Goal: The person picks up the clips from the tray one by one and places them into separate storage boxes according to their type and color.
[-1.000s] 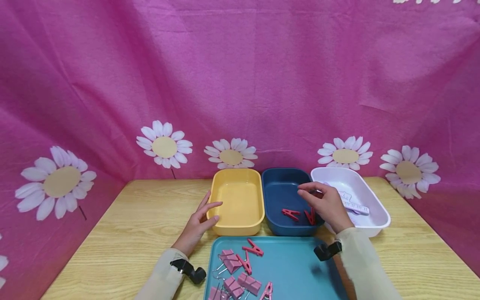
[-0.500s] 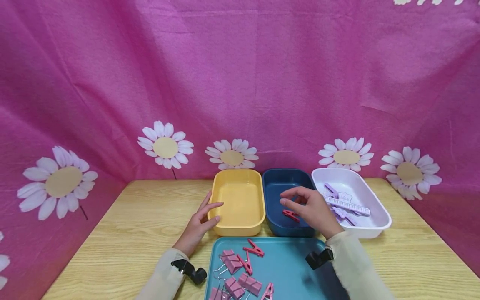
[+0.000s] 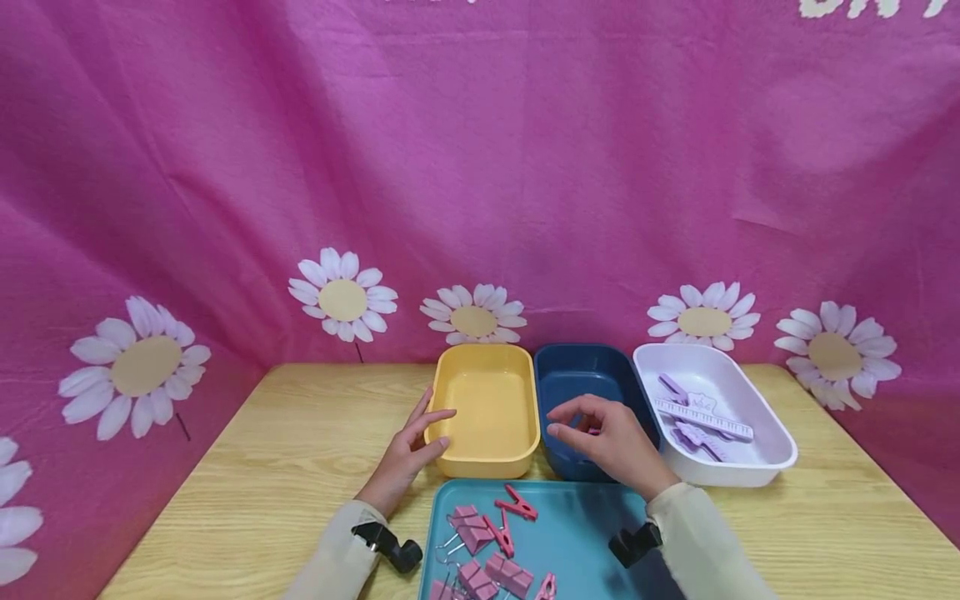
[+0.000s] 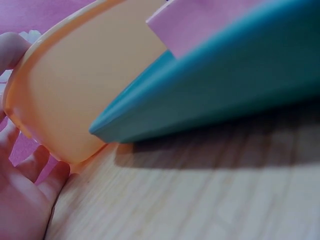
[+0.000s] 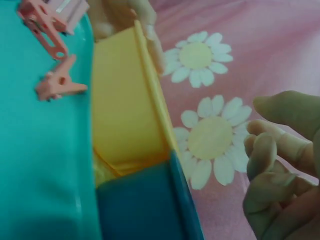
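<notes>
Since the earlier head view, the right hand [image 3: 611, 440] sits farther left over the blue bin [image 3: 581, 379], its fingertips nearer the bin's left rim, while the left hand [image 3: 408, 462] keeps its place.

No clip shows in the right hand's grip: thumb and fingertips stand apart with a gap between them, and the other fingers curl loosely. A scrap of red shows between the fingers, apparently a clip lying in the bin, mostly hidden. The left hand is spread, touching the left side of the yellow bin [image 3: 487, 408], index finger over the rim.

Two red clips lie at the upper left of the tray [image 3: 570, 517], low in the frame, down and left from the right fingertips. The upper red clip [image 3: 527, 512] slants from upper left to lower right, legs splayed toward upper left; the lower red clip [image 3: 507, 543] runs steeper. The right hand looks slightly nearer to the upper one.

Pink binder clips [image 3: 471, 528] bunch at the tray's left, and purple clips [image 3: 703, 418] lie in the white bin [image 3: 690, 367] at right.
</notes>
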The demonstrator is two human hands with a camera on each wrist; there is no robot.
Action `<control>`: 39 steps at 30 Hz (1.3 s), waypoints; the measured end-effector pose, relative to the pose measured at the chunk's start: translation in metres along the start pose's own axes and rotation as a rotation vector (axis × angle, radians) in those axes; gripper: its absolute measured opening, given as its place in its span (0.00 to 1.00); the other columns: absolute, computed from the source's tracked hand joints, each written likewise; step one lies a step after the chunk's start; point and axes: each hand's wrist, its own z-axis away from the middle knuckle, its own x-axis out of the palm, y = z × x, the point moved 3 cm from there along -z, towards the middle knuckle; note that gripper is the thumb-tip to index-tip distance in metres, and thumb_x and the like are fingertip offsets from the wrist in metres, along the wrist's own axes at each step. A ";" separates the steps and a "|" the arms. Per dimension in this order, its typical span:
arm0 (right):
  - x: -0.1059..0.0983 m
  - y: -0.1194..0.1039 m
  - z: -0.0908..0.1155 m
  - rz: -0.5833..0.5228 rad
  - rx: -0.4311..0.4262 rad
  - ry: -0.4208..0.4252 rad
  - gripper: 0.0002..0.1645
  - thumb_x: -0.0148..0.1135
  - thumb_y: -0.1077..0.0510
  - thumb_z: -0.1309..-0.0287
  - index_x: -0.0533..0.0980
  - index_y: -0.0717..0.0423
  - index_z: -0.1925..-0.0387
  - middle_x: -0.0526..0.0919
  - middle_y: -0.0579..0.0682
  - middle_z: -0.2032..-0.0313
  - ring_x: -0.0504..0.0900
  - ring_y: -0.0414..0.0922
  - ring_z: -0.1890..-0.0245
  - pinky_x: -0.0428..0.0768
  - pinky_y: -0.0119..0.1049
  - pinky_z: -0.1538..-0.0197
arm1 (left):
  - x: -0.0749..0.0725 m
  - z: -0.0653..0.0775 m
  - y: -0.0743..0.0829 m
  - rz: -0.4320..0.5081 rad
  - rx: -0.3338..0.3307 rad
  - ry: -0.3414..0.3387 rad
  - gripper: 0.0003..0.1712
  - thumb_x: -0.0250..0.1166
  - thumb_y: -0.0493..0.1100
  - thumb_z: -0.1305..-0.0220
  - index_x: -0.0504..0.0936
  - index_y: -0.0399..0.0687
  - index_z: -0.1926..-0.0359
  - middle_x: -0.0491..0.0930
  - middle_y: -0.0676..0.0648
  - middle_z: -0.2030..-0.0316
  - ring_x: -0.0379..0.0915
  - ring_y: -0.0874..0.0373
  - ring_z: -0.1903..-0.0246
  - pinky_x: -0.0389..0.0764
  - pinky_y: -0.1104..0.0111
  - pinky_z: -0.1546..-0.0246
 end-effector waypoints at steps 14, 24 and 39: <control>0.027 -0.004 0.025 -0.048 -0.134 -0.027 0.09 0.72 0.53 0.48 0.85 0.50 0.64 0.79 0.40 0.73 0.74 0.37 0.78 0.74 0.29 0.77 | 0.001 0.001 0.003 -0.017 -0.011 0.002 0.24 0.62 0.42 0.33 0.75 0.50 0.37 0.40 0.58 0.24 0.34 0.55 0.26 0.58 0.65 0.34; 0.050 -0.002 0.035 -0.086 -0.125 -0.124 0.09 0.71 0.55 0.47 0.84 0.51 0.63 0.79 0.40 0.71 0.74 0.36 0.75 0.76 0.29 0.75 | 0.004 0.007 0.019 -0.029 -0.037 -0.010 0.25 0.61 0.41 0.33 0.73 0.46 0.36 0.38 0.54 0.24 0.34 0.54 0.26 0.57 0.64 0.33; 0.069 0.009 0.038 -0.014 -0.121 -0.205 0.11 0.72 0.52 0.47 0.83 0.50 0.62 0.79 0.43 0.68 0.75 0.34 0.73 0.77 0.29 0.73 | 0.003 0.006 0.016 -0.014 -0.037 -0.011 0.24 0.61 0.40 0.32 0.73 0.47 0.36 0.38 0.55 0.24 0.34 0.54 0.26 0.55 0.62 0.31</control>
